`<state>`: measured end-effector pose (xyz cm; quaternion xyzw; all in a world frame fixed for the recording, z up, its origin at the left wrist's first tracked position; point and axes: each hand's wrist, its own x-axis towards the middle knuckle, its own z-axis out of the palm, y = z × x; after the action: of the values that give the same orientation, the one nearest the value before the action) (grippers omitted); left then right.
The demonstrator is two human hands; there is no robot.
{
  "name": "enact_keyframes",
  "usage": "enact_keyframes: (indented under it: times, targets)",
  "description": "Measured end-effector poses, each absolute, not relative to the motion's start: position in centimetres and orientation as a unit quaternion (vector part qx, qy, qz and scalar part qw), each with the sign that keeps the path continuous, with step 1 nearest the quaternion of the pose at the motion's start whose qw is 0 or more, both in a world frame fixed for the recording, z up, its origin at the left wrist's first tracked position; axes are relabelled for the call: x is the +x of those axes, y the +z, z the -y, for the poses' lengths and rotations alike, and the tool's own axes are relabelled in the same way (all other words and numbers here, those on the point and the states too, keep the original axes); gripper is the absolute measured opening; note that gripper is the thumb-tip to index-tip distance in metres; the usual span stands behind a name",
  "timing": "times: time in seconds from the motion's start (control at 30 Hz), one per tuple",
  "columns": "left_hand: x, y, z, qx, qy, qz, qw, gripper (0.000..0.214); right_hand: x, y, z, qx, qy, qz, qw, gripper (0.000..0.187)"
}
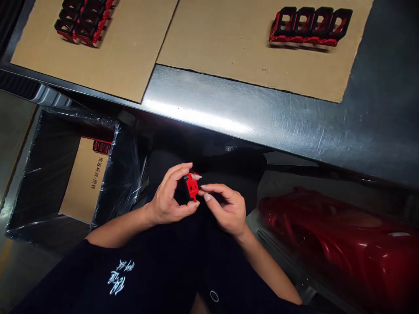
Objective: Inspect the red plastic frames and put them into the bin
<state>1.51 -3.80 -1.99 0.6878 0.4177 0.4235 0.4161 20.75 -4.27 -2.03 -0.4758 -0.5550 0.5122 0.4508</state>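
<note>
Red plastic part (192, 186) sits centre, between both hands. Long axis runs near-far, slightly tilted, far end leaning left. Left hand (170, 196) has it pinched from the left side, fingers curled closed around it. Right hand (227, 209) is half open, fingertips (204, 188) at the part's right edge; can't tell if they're gripping. Far: steel table (229, 113) with 2 cardboard sheets (98, 65) carrying red-and-black frames (310, 26). Near left: film-lined bin (49, 174). Near right: glossy red plastic sheeting (337, 244).
</note>
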Motion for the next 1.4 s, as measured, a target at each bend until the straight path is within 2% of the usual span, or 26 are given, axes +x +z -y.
enact_keyframes:
  times: [0.13, 0.23, 0.37, 0.6, 0.87, 1.0, 1.13, 1.23, 1.4]
  targets:
    - [1.8, -2.0, 4.2, 0.654, 0.424, -0.415, 0.469, 0.084, 21.0, -1.4, 4.3, -0.465, 0.569, 0.504, 0.454, 0.020]
    - [1.8, -2.3, 4.5, 0.660, 0.430, -0.404, 0.465, 0.091, 20.8, -1.1, 4.2, -0.448, 0.591, 0.495, 0.452, 0.023]
    - [1.6, -3.1, 4.8, 0.700, 0.422, -0.403, 0.412, 0.102, 20.5, -0.8, 4.2, -0.437, 0.602, 0.499, 0.445, 0.030]
    - [2.0, -4.4, 4.8, 0.764, 0.459, -0.370, 0.263, 0.103, 19.9, -0.4, 4.0, -0.452, 0.530, 0.564, 0.444, 0.036]
    - [1.6, -5.4, 4.4, 0.795, 0.479, -0.336, 0.162, 0.109, 19.7, -0.6, 3.9, -0.436, 0.475, 0.612, 0.457, 0.029]
    - [1.1, -5.3, 4.1, 0.804, 0.471, -0.338, 0.130, 0.109, 19.9, -0.9, 3.8, -0.428, 0.500, 0.595, 0.461, 0.033]
    - [1.0, -5.0, 4.0, 0.811, 0.466, -0.335, 0.115, 0.119, 20.1, -1.1, 3.7, -0.419, 0.538, 0.567, 0.461, 0.034]
    - [1.0, -4.7, 4.1, 0.811, 0.459, -0.337, 0.131, 0.123, 20.4, -1.4, 3.8, -0.415, 0.589, 0.531, 0.447, 0.033]
    - [1.2, -3.7, 4.1, 0.808, 0.450, -0.329, 0.191, 0.114, 20.6, -2.2, 3.9, -0.403, 0.729, 0.386, 0.397, 0.023]
